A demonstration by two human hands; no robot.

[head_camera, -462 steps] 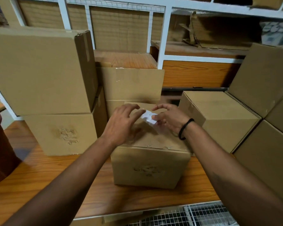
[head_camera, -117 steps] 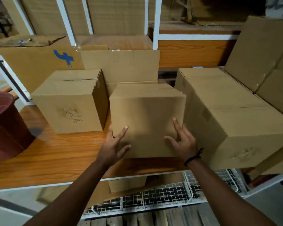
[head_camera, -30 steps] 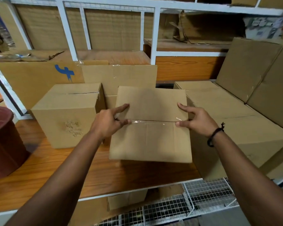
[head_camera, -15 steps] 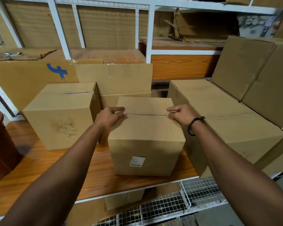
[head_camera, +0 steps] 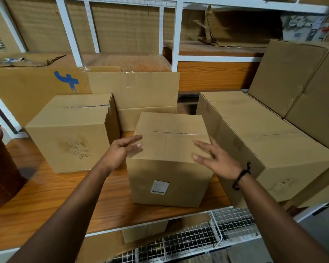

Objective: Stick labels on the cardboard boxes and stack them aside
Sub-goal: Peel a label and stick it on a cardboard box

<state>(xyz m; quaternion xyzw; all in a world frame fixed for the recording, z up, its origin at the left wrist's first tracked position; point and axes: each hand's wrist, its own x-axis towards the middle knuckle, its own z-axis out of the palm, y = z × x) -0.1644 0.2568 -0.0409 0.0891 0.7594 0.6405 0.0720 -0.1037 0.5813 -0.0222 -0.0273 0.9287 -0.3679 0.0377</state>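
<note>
A box (head_camera: 167, 149) (white label (head_camera: 160, 186) on its front) stands at the front edge of the worktop (head_camera: 55, 196). The left hand (head_camera: 120, 150) and right hand (head_camera: 217, 160) flank its top, fingers straight, grasping nothing.

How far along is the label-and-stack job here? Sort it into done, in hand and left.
Done: the middle box carries a white label on its front. In hand: the left hand and right hand are open at its top edges, gripping nothing. Left: that box sits on the shelf, not yet stacked aside; the neighbouring box shows no visible label.
</note>
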